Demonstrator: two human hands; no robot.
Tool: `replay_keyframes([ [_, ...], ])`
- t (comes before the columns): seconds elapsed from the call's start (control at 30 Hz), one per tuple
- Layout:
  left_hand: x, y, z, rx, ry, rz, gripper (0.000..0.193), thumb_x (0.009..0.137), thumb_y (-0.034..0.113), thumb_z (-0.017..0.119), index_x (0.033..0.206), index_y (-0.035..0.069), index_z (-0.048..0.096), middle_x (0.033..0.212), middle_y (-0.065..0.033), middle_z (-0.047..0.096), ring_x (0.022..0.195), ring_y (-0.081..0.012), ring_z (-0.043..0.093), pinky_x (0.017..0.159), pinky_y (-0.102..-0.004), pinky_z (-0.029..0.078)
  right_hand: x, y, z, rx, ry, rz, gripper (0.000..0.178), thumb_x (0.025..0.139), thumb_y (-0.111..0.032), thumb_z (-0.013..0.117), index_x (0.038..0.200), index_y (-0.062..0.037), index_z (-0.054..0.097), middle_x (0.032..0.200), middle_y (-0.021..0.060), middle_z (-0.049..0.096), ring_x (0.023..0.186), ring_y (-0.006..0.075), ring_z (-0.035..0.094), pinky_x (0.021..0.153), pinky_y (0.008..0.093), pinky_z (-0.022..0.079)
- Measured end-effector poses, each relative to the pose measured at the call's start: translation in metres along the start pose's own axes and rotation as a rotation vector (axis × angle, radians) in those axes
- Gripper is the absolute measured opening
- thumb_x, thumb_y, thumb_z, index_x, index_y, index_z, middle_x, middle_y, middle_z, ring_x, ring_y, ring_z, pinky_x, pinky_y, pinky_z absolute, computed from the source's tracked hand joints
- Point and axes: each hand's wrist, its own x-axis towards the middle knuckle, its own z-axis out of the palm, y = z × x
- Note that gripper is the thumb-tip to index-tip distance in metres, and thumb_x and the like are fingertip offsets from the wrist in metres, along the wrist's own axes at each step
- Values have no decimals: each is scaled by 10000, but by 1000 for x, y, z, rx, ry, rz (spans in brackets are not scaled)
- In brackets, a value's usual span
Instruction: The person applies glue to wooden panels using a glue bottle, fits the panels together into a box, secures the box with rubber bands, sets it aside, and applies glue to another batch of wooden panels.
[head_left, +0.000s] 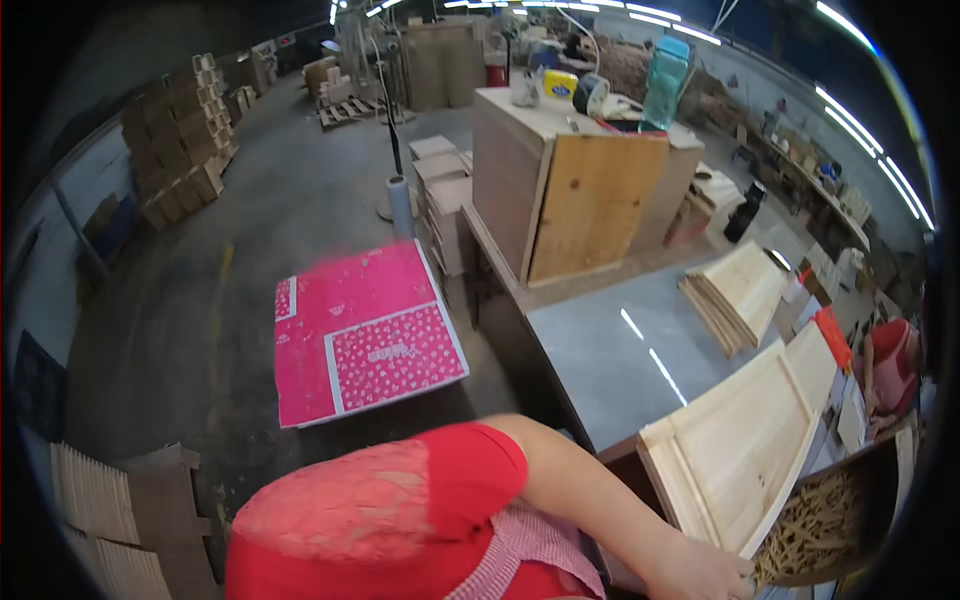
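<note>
At my right, a grey, glossy-topped counter [590,370] is reflecting bright streaks of light and carrying a stack of thin, pale wooden boards [735,295]. Along its far side, a brown wooden ledge [572,291] is bearing a big wooden box with a knotty yellow-brown front [600,205]. A broad, pale wooden panel with a raised border [745,440] is overlapping the counter's near end; whether it is lying directly there, I am not seeing. The grey concrete floor [300,180] is supporting a tall pile of brown boxes [175,145].
</note>
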Motion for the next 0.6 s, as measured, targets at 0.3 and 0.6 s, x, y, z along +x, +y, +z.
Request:
replay_keyframes([
  [0.3,-4,-7,39,-221,-158,-91,144,899,172,514,910,51,591,874,-111,629,899,-276,617,807,-399,489,80,-6,-52,-65,96,-100,151,909,-106,600,820,3,652,702,92,577,659,187,512,594,333,428],
  [0.6,2,-1,45,-412,-236,-158,233,887,232,590,964,15,625,903,-129,644,835,-291,622,718,-416,513,181,61,18,282,108,108,176,937,-113,617,961,53,669,843,3,663,729,94,547,638,267,454],
])
